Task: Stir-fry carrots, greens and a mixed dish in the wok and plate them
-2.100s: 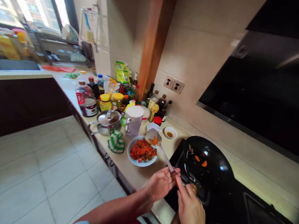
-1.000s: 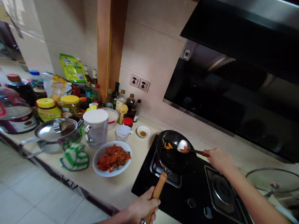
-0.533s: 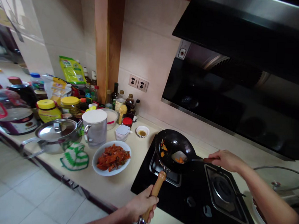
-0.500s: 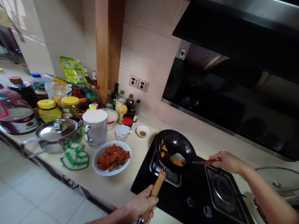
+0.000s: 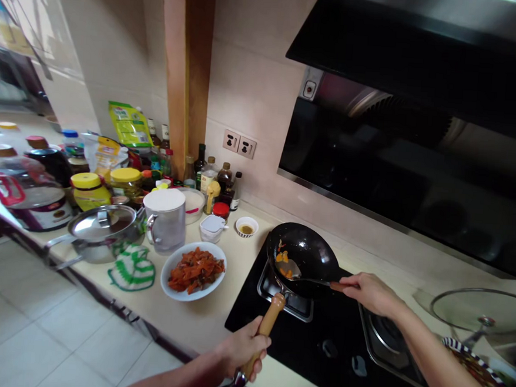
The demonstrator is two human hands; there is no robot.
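My left hand (image 5: pixel 249 347) is wrapped round the wooden handle of a black wok (image 5: pixel 311 250), which sits on the left burner of the hob. In my right hand (image 5: pixel 368 289) is the wooden grip of a metal spatula (image 5: pixel 316 281). The spatula's blade lies inside the wok at its left side, among orange-yellow food pieces (image 5: pixel 283 258). Left of the hob, a white bowl (image 5: pixel 166 286) holds reddish-orange cut food (image 5: pixel 196 270).
Behind that bowl stand a small sauce dish (image 5: pixel 247 227), a lidded jug (image 5: pixel 165 219) and several bottles. A lidded steel pot (image 5: pixel 103 230) and green-striped cloth (image 5: pixel 132 268) lie further left. A glass lid (image 5: pixel 483 315) is at right; the range hood (image 5: pixel 402 150) overhangs.
My right hand has moved left, pushing the spatula blade across the wok to the food pieces at its left side. My left hand keeps its hold on the handle.
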